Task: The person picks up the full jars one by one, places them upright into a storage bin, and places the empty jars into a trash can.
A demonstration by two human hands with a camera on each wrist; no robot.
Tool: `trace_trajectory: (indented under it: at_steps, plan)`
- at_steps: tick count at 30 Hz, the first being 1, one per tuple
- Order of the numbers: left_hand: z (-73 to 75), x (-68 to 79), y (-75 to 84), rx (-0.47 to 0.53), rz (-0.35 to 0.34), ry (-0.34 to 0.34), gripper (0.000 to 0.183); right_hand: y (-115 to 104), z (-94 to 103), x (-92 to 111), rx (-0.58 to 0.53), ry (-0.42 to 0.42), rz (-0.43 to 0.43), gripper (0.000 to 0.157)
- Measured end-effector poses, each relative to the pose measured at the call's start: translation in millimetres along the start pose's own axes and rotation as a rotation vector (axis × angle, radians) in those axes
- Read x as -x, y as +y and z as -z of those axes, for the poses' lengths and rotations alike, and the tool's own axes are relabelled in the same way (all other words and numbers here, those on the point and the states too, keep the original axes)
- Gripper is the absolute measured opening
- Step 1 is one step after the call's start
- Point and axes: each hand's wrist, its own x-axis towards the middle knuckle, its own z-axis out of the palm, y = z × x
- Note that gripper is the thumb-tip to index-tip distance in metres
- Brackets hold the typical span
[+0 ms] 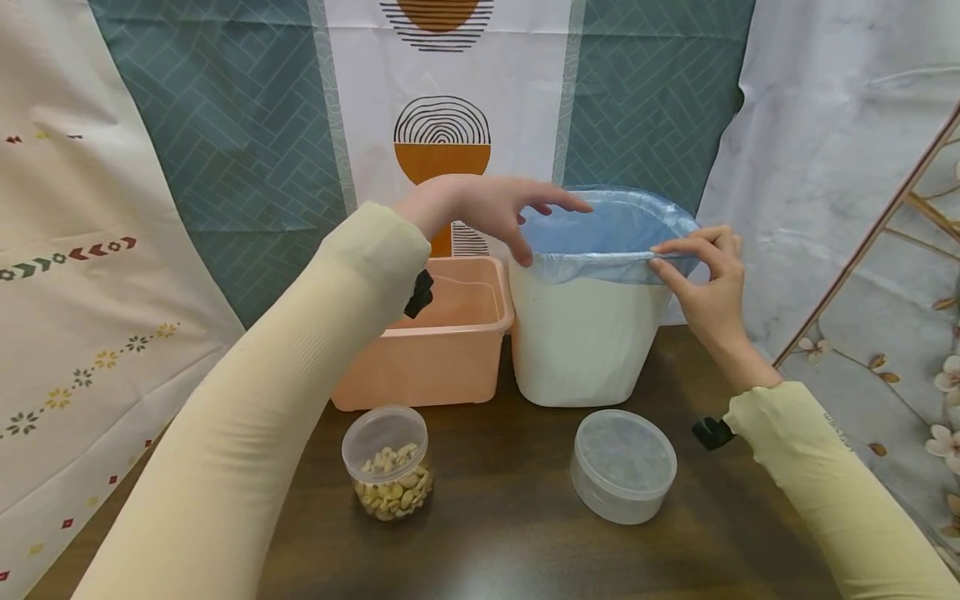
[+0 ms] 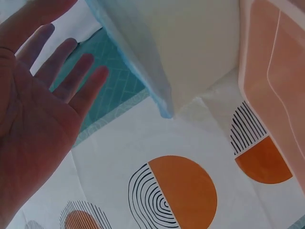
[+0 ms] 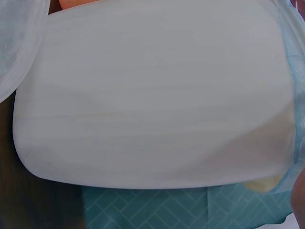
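Observation:
A white trash bin (image 1: 585,342) stands toward the back of the table, lined with a blue plastic bag (image 1: 592,268) folded over its rim. My right hand (image 1: 712,279) pinches the bag's edge at the bin's front right corner, thumb and forefinger meeting on the film. Over the left side of the opening hovers my left hand (image 1: 498,208), fingers spread and holding nothing. The left wrist view shows its open palm (image 2: 38,114) beside the bag-covered rim. In the right wrist view the bin's wall (image 3: 152,95) fills most of the frame, and the right hand is mostly hidden.
A pink plastic basin (image 1: 420,367) stands left of the bin. In front are a clear jar (image 1: 386,467) holding nuts or beans and a round translucent lidded container (image 1: 624,467). Patterned cloth (image 1: 247,125) hangs behind, and a floral cloth (image 1: 862,350) borders the right side.

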Motion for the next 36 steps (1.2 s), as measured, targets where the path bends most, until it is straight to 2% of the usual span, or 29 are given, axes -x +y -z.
trace_trajectory:
  at_steps: [5, 8, 14, 18, 24, 28, 32, 36]
  plan:
    - [-11.9, 5.9, -0.6, 0.006, -0.089, 0.043, 0.081, 0, 1.0, 0, 0.006, -0.011, 0.015, 0.014]
    - [-18.6, 10.5, 1.0, 0.043, -0.122, 0.061, 0.081, -4, 4.4, -1, 0.016, -0.041, 0.031, 0.015]
    - [-31.4, 17.2, 5.2, 0.095, -0.17, 0.057, 0.081, -6, 17.1, -9, 0.059, -0.165, 0.088, 0.021]
    - [-42.5, 17.6, 8.4, 0.115, -0.216, 0.051, 0.081, 2, 26.3, -13, 0.075, -0.227, 0.137, 0.027]
    - [-59.2, 21.5, 11.4, 0.147, -0.248, 0.038, 0.082, 24, 39.5, -17, 0.142, -0.225, 0.158, 0.037]
    - [-73.0, 20.3, 11.0, 0.178, -0.264, 0.014, 0.082, 26, 46.2, -19, 0.168, -0.236, 0.198, 0.039]
    - [-88.8, 14.3, 11.3, 0.204, -0.287, -0.017, 0.083, 15, 47.5, -19, 0.162, -0.262, 0.176, 0.034]
    - [-105.3, 3.2, 13.0, 0.237, -0.335, -0.044, 0.085, 8, 45.8, -17, 0.109, -0.243, 0.086, 0.023]
